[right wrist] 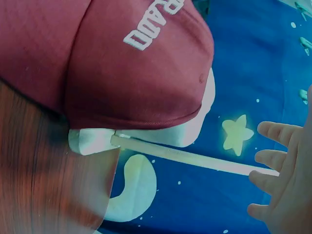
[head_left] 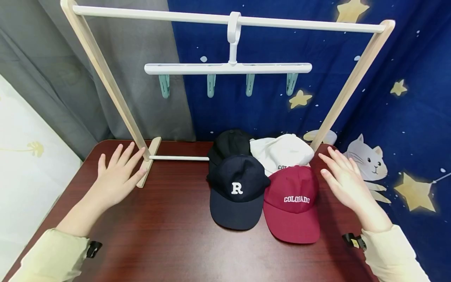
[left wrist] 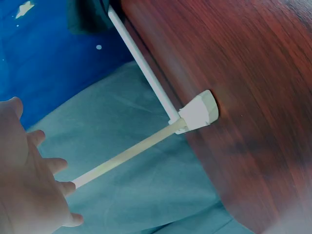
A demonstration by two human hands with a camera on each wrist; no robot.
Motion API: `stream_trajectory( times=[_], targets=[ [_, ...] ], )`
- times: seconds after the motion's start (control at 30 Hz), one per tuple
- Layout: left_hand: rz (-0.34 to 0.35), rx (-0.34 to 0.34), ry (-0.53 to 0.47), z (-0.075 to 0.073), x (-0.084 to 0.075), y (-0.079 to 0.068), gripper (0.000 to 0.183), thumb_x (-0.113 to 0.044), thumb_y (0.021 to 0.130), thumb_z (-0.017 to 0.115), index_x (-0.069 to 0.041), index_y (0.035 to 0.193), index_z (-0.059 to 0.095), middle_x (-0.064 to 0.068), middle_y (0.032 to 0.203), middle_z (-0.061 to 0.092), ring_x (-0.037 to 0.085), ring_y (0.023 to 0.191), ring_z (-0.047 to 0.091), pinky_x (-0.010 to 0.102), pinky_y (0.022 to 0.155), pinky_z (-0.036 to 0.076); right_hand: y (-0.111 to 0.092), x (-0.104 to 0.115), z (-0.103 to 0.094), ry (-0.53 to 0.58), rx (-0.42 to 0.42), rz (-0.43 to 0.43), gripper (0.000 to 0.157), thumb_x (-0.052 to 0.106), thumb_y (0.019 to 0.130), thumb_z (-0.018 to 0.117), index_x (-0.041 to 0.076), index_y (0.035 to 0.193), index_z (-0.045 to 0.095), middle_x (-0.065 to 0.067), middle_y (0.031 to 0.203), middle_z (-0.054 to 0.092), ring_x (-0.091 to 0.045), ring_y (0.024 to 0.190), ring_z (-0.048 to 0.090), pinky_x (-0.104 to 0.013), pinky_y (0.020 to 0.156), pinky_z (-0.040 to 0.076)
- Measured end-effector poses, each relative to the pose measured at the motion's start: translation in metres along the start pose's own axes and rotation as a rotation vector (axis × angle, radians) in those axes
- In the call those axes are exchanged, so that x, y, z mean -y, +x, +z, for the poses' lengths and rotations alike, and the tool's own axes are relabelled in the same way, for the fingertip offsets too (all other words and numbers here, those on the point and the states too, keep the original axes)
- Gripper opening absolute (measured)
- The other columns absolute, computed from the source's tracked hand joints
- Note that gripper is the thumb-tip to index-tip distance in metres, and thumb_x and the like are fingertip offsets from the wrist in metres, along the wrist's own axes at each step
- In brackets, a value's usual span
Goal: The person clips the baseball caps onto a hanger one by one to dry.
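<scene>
Navy "R" baseball cap [head_left: 237,176]: lies right of centre on the wood-grain table [head_left: 169,227]. Maroon "COLORADO" baseball cap [head_left: 292,211]: beside it. Black cap [head_left: 232,143], white cap [head_left: 282,150]: behind, partly covered. All are presumably light, soft-crowned, stiffer and best pinched at the brim. Left hand [head_left: 115,178]: empty, fingers spread, near the left post [head_left: 106,78]. Right hand [head_left: 346,182]: empty, fingers extended, near the maroon cap.

The head view looks forward and down, sharing the rack [head_left: 105,77] with both wrist views (nearer, tilted).
</scene>
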State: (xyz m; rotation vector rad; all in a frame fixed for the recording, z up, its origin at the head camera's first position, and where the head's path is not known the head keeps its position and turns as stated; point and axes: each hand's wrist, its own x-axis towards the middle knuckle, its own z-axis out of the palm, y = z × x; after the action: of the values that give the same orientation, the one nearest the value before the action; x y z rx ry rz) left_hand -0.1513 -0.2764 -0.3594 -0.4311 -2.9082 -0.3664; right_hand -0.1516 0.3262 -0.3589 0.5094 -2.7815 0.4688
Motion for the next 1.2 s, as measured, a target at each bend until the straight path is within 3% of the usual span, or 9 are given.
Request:
stream_trajectory(
  times=[0.5, 0.63, 0.9, 1.1, 1.2],
  targets=[
    [0.044, -0.101, -0.101, -0.004, -0.024, -0.001, 0.057, -0.04, 0.101, 0.044, -0.015, 0.15, 0.031, 0.019, 0.152, 0.027, 0.037, 0.142, 0.011, 0.069, 0.103, 0.001, -0.003, 0.029, 0.001, 0.081, -0.16, -0.025, 0.039, 0.026, 0.101, 0.043, 0.001, 0.129, 0.055, -0.023, 0.141, 0.041, -0.041, 0.133, 0.031, -0.053, 0.112, 0.012],
    [0.05, -0.114, -0.126, -0.005, -0.031, -0.001, 0.057, -0.039, 0.1, 0.046, -0.015, 0.15, 0.031, 0.02, 0.15, 0.031, 0.039, 0.14, 0.018, 0.067, 0.103, 0.009, -0.003, 0.037, 0.002, 0.118, -0.199, -0.039, 0.038, 0.025, 0.101, 0.044, 0.0, 0.128, 0.056, -0.022, 0.139, 0.044, -0.043, 0.13, 0.033, -0.056, 0.11, 0.015],
    [0.119, -0.203, -0.174, 0.002, -0.043, -0.002, 0.054, -0.03, 0.099, 0.052, -0.006, 0.145, 0.039, 0.02, 0.141, 0.043, 0.041, 0.128, 0.039, 0.06, 0.096, 0.031, -0.008, 0.056, 0.006, 0.201, -0.22, -0.017, 0.038, 0.023, 0.101, 0.046, 0.0, 0.13, 0.054, -0.02, 0.138, 0.046, -0.041, 0.128, 0.036, -0.059, 0.105, 0.024],
    [0.09, -0.181, -0.231, 0.008, -0.054, -0.004, 0.054, -0.031, 0.1, 0.051, -0.009, 0.147, 0.037, 0.017, 0.143, 0.043, 0.04, 0.127, 0.041, 0.058, 0.097, 0.033, -0.013, 0.07, 0.013, 0.25, -0.23, 0.034, 0.035, 0.017, 0.1, 0.048, 0.004, 0.132, 0.054, -0.015, 0.138, 0.048, -0.037, 0.126, 0.04, -0.06, 0.099, 0.032],
    [0.056, -0.156, -0.271, 0.012, -0.06, -0.005, 0.055, -0.033, 0.1, 0.05, -0.011, 0.148, 0.035, 0.015, 0.146, 0.04, 0.039, 0.129, 0.039, 0.058, 0.098, 0.032, -0.015, 0.074, 0.019, 0.27, -0.238, 0.045, 0.034, 0.015, 0.1, 0.048, 0.004, 0.131, 0.055, -0.014, 0.136, 0.05, -0.034, 0.125, 0.044, -0.049, 0.103, 0.034]
  ],
)
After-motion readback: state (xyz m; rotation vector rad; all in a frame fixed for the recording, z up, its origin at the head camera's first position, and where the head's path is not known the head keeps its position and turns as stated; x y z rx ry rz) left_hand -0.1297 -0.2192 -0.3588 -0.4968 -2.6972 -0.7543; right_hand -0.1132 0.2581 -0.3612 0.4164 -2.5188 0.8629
